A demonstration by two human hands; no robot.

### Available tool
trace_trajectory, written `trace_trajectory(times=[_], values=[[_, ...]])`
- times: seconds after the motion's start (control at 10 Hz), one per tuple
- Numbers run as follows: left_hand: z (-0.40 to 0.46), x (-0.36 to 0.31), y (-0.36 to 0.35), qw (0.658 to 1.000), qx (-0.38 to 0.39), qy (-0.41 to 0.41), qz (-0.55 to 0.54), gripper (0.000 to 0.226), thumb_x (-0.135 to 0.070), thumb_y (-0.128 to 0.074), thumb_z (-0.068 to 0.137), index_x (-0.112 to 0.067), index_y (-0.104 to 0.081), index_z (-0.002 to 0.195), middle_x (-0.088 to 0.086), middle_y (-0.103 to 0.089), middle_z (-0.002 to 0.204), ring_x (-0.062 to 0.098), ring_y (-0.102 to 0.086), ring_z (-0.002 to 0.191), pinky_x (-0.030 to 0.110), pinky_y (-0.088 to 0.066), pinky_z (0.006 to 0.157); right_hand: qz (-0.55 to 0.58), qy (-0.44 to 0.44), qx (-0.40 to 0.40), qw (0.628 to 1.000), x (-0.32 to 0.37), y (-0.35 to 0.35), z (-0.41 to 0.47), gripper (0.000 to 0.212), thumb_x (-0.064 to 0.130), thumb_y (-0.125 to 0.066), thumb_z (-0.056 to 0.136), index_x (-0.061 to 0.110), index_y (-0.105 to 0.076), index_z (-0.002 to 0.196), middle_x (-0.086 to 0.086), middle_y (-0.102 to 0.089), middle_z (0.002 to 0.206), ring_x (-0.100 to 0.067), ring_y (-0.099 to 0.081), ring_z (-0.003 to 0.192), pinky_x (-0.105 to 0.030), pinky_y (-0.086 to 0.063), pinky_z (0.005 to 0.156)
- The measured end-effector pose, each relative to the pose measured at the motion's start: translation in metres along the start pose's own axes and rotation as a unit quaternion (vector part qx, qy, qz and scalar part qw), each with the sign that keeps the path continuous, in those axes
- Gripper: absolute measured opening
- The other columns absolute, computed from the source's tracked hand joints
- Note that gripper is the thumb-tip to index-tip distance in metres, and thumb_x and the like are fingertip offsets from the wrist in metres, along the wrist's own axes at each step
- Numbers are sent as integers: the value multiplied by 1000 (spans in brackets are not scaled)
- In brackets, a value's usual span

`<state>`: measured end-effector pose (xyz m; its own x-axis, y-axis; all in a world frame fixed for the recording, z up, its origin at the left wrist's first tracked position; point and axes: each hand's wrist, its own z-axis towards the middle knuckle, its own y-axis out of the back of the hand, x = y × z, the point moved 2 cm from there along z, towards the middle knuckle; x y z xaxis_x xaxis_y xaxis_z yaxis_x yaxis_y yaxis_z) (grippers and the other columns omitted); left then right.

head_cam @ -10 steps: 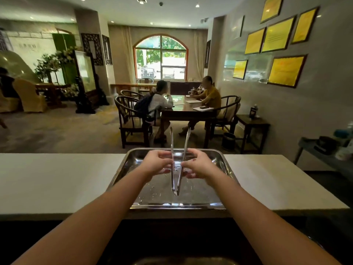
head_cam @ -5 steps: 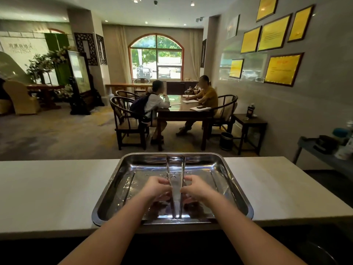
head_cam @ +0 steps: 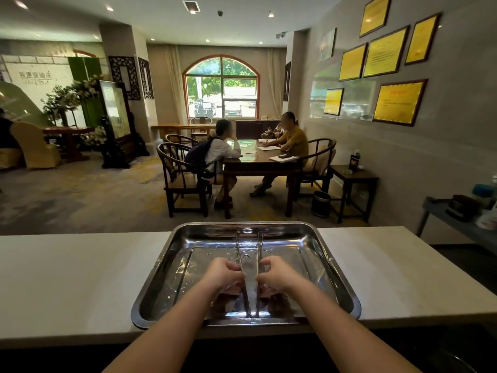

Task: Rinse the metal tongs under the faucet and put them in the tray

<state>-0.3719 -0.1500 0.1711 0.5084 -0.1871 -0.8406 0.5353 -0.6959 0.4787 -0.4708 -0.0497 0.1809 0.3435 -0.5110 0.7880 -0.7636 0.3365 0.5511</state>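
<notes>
Tongs [head_cam: 248, 267] flat in tray [head_cam: 336, 267] | left hand [head_cam: 224, 275], right hand [head_cam: 278, 275] curled, each pinching 1 arm

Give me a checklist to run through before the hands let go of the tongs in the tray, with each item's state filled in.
1. Long metal tongs lie inside the rectangular stainless steel tray, running from its near wall to its far wall: ok.
2. Tongs rest on the tray floor rather than hang above it: cannot tell.
3. Left hand and right hand each at one arm of the tongs, grip not yet released: ok.
4. Tray sits wholly on the white counter: not ok, its near edge reaches the counter's front edge.
5. Tongs rinsed clean: cannot tell; droplets show on the tray.
</notes>
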Motion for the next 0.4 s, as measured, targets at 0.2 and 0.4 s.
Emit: trace_trajectory(times=[0.2,0.4], values=[[-11,-21,19,966,54,-92,234,43,-26,-58,88,-12,-51,128,10,-60,127,20,-59,109,32,-48,95,-231,74,-74,967,15,9,-4,15,20,-58,87,12,-65,97,-6,-68,101,-15,-60,83,-25,-46,68],[-36,-41,39,837,282,36,467,48,-37,-54,88,-20,-47,133,4,-51,139,22,-52,121,44,-41,104,-328,61,39,942,43,14,-28,29,21,-55,89,4,-64,110,-14,-67,112,-25,-63,99,-31,-50,80]])
